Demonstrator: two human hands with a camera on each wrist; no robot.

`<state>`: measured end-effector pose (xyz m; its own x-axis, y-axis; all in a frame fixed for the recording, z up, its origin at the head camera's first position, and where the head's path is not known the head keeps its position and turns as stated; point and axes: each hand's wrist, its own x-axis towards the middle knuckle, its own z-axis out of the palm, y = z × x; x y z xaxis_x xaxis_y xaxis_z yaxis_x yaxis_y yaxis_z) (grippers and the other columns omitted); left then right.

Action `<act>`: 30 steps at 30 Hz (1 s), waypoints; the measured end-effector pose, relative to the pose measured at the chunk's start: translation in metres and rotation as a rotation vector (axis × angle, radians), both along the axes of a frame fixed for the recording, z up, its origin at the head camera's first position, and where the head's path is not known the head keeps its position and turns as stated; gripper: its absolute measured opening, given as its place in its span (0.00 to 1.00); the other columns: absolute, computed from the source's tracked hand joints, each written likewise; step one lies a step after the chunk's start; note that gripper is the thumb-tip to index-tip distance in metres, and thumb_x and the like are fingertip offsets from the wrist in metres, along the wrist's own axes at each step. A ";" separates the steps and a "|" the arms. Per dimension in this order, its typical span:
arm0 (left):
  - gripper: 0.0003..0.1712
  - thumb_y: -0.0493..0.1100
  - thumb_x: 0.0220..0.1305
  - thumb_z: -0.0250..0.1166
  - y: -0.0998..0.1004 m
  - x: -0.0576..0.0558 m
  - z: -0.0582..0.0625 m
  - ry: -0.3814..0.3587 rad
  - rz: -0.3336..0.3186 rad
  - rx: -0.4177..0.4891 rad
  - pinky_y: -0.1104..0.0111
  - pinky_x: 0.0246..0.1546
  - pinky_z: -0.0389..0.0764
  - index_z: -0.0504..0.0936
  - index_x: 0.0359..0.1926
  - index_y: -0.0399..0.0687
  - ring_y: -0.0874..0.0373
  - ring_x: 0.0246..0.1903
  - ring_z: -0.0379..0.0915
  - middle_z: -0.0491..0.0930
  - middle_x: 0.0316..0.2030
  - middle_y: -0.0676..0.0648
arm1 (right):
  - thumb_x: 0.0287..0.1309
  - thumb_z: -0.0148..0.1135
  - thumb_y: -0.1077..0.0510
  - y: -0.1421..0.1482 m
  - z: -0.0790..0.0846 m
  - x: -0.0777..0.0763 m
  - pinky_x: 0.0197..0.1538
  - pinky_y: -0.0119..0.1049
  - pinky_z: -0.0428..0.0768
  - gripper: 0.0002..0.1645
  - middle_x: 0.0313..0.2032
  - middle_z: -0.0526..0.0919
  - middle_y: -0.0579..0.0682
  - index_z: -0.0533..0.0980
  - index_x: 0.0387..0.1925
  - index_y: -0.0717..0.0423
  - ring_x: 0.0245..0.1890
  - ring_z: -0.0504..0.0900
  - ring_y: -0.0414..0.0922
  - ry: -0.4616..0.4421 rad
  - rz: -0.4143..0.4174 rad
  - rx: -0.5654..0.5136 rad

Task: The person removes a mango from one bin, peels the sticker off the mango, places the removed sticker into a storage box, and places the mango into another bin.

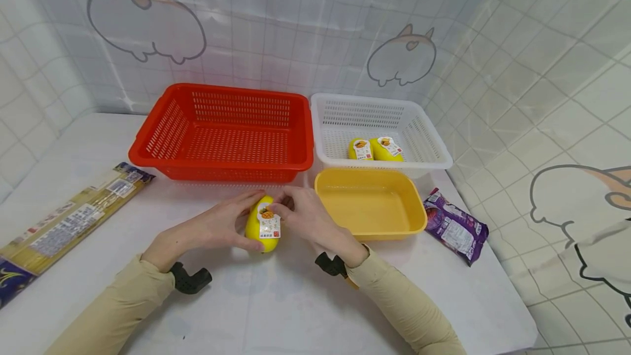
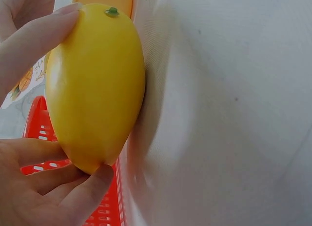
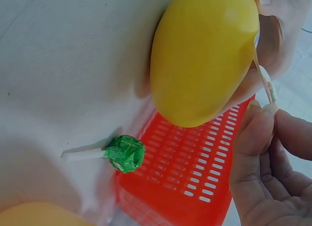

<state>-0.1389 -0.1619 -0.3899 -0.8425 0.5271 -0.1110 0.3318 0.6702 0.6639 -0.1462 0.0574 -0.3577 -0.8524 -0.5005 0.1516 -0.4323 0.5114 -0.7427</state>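
A yellow mango (image 1: 253,230), smooth and with a small green stem end in the left wrist view, stands upright over the white table. My left hand (image 1: 214,226) grips it from the side, thumb at the lower end and fingers at the upper end. On its face is a white label (image 1: 268,227) with a mango picture. The thumb and fingers of my right hand (image 1: 308,215) pinch the label's upper edge. In the right wrist view that label edge (image 3: 266,84) stands away from the mango's skin.
Behind my hands is a red basket (image 1: 236,144); right of it, a white basket (image 1: 419,138) holds two labelled mangoes (image 1: 386,149). A yellow tub (image 1: 365,210) and purple packet (image 1: 455,229) are at right, a long pasta pack (image 1: 74,223) left. A green lollipop (image 3: 126,154) lies near the red basket.
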 end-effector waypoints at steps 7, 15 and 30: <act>0.70 0.68 0.43 0.78 0.000 0.000 0.001 -0.008 -0.007 0.003 0.42 0.71 0.60 0.53 0.77 0.39 0.41 0.75 0.50 0.52 0.77 0.40 | 0.63 0.67 0.58 -0.001 0.002 0.002 0.28 0.26 0.75 0.05 0.27 0.82 0.45 0.80 0.32 0.55 0.25 0.75 0.38 -0.006 -0.007 -0.001; 0.70 0.67 0.43 0.78 0.000 0.000 0.002 -0.005 -0.015 0.006 0.41 0.70 0.61 0.54 0.77 0.40 0.40 0.74 0.52 0.53 0.77 0.39 | 0.65 0.65 0.59 0.003 0.009 0.002 0.28 0.26 0.77 0.05 0.27 0.81 0.47 0.79 0.35 0.57 0.26 0.75 0.39 -0.008 -0.014 -0.039; 0.71 0.69 0.41 0.78 0.002 0.000 0.002 0.014 0.005 -0.042 0.40 0.70 0.61 0.54 0.77 0.40 0.40 0.74 0.52 0.53 0.77 0.39 | 0.67 0.64 0.57 0.017 0.023 -0.001 0.32 0.28 0.80 0.06 0.31 0.82 0.49 0.78 0.40 0.57 0.28 0.78 0.41 -0.008 -0.023 -0.041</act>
<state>-0.1390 -0.1603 -0.3883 -0.8466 0.5183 -0.1210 0.3380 0.6992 0.6300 -0.1467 0.0749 -0.3352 -0.8647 -0.4745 0.1647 -0.4149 0.4898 -0.7668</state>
